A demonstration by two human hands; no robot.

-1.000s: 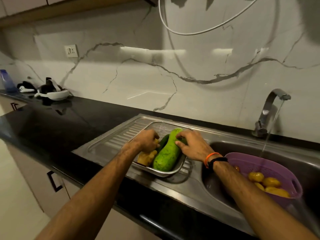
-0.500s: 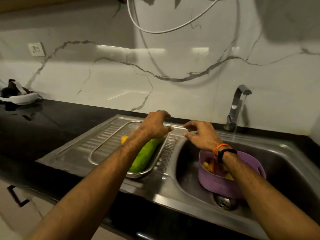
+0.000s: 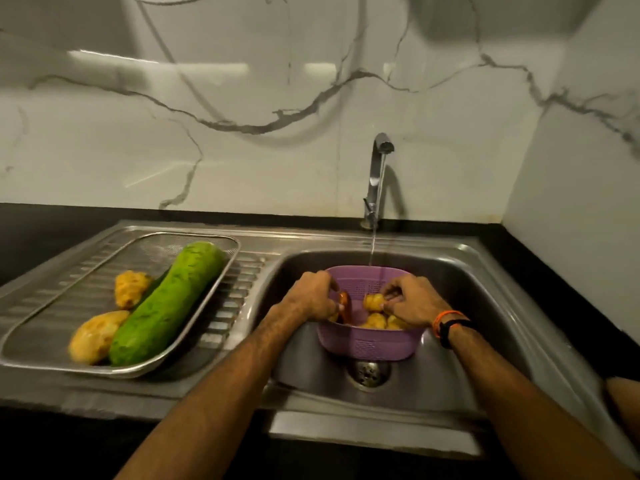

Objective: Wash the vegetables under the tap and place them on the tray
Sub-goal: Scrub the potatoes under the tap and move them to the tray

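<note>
Vegetables (image 3: 375, 320) sit in the purple basket (image 3: 370, 341) under the running tap (image 3: 377, 174); your left hand (image 3: 311, 299) grips an orange piece (image 3: 344, 306), your right hand (image 3: 412, 301) pinches a yellow one (image 3: 374, 301). Left of that basket, the tray (image 3: 45, 327) holds a green gourd (image 3: 166, 303).

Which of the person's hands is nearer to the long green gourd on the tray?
Left. The left hand is at the purple basket's near-tray edge; the right hand is further from the green gourd.
</note>
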